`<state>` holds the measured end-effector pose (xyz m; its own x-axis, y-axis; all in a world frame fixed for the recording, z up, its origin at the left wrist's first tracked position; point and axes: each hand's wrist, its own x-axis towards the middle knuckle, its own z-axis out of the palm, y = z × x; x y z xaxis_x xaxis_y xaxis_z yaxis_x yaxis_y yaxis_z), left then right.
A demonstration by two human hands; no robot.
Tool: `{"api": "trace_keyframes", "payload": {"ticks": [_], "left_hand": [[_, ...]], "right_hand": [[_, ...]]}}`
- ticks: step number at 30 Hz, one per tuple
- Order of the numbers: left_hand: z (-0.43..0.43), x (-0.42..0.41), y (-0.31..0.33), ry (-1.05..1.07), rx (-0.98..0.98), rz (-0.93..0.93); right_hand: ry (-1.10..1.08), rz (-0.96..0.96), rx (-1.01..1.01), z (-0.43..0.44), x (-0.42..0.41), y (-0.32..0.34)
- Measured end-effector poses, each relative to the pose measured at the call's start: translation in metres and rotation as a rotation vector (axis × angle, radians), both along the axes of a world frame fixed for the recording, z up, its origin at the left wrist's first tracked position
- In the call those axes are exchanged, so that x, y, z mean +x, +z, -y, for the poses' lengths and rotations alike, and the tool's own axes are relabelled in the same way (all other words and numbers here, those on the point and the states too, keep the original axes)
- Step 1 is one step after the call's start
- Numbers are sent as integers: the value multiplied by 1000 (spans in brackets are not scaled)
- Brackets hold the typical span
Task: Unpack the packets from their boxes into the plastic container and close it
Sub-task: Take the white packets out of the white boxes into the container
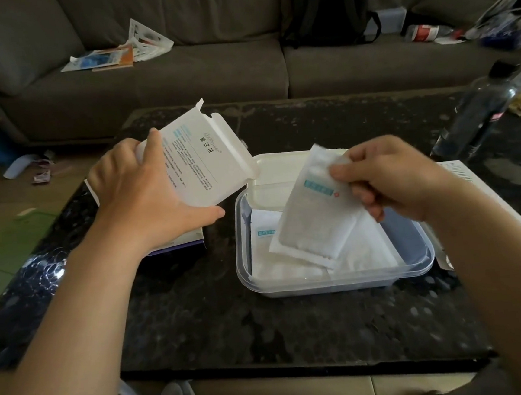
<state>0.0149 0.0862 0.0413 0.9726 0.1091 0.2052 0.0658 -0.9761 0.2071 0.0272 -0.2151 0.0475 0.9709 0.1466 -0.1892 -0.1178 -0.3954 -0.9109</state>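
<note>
My left hand (145, 191) grips a white printed box (199, 161) with its end flaps open, held tilted above the table left of the clear plastic container (416, 265). My right hand (386, 177) pinches the top corner of a white packet (311, 221) that hangs slanted over the container. Other white packets (277, 259) lie flat inside the container. The container's white lid (278, 177) sits behind it, partly hidden by the box and the packet. Another box (178, 244) with a dark blue edge lies on the table under my left forearm.
A dark plastic bottle (479, 115) stands at the table's right, with a white leaflet (465, 176) beside the container. A grey sofa (210, 72) behind the dark stone table (232, 319) carries loose papers (120, 52), a black backpack (327, 5) and clutter.
</note>
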Motion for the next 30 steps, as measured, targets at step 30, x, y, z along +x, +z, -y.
{"api": "trace_keyframes", "payload": {"ticks": [30], "left_hand": [[0,1,-4,-57,-40,3]], "right_hand": [[756,65,-928,-41,3,-73]]}}
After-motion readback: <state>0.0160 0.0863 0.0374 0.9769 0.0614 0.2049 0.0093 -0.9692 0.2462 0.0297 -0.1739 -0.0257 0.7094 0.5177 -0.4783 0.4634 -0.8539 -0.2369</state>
